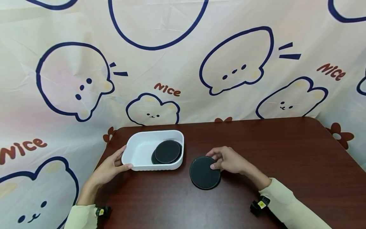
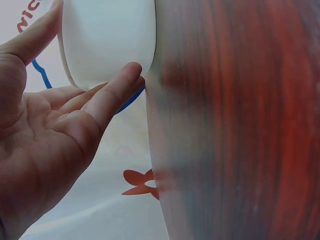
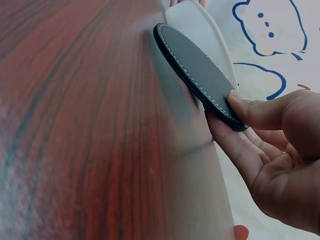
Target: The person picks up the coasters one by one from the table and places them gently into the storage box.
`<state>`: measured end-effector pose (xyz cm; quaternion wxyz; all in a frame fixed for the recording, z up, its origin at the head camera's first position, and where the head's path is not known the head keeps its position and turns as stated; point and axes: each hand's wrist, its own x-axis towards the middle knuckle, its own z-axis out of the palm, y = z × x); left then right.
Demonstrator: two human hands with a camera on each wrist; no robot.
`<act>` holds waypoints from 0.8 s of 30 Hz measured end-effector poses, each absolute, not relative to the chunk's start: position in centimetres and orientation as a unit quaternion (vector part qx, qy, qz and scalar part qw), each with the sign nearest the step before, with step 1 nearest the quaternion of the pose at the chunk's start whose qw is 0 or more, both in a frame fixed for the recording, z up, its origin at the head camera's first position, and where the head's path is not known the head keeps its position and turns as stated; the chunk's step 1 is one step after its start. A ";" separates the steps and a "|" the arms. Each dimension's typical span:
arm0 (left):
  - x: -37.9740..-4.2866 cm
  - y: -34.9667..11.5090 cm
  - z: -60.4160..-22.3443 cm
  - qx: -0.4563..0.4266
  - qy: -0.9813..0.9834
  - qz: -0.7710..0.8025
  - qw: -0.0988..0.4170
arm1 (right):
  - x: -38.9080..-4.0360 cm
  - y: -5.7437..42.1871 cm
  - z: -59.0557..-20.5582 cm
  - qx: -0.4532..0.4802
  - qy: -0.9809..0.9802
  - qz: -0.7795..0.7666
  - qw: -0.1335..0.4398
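Note:
My right hand (image 1: 230, 160) pinches a round black coaster (image 1: 203, 174) by its edge, thumb on top and fingers beneath. In the right wrist view the coaster (image 3: 192, 67) shows light stitching round its rim and tilts just above the tabletop. To its left stands a white rectangular basket (image 1: 140, 152) with rounded corners. Inside the basket's right end lie black coasters (image 1: 168, 151), overlapping one another. My left hand (image 1: 107, 170) rests against the basket's left end, with thumb and fingers spread about the near corner. In the left wrist view its fingers (image 2: 107, 97) look fairly straight.
A dark reddish-brown wooden table (image 1: 160, 203) carries everything. Behind and beside it hangs a pale cloth (image 1: 188, 105) printed with blue-outlined bears. Each wrist wears a small black camera, such as the one on the right wrist (image 1: 258, 205).

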<state>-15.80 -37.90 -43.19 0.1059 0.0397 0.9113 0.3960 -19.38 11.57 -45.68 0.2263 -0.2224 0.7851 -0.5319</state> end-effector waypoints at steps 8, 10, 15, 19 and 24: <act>-15.8 -37.9 -43.3 0.038 0.911 0.397 0.107 | -19.5 11.8 -45.7 -0.205 0.768 -0.555 0.245; -15.8 -38.0 -43.4 0.038 0.910 0.398 0.107 | -19.6 11.8 -45.8 -0.205 0.764 -0.561 0.244; -15.8 -38.0 -43.3 0.041 0.911 0.397 0.104 | -19.6 11.8 -45.8 -0.198 0.749 -0.584 0.242; -15.9 -38.0 -43.3 0.043 0.912 0.395 0.104 | -19.6 11.9 -45.5 -0.183 0.742 -0.598 0.242; -15.9 -38.0 -43.2 0.039 0.910 0.399 0.105 | -19.6 12.1 -45.4 -0.169 0.738 -0.609 0.238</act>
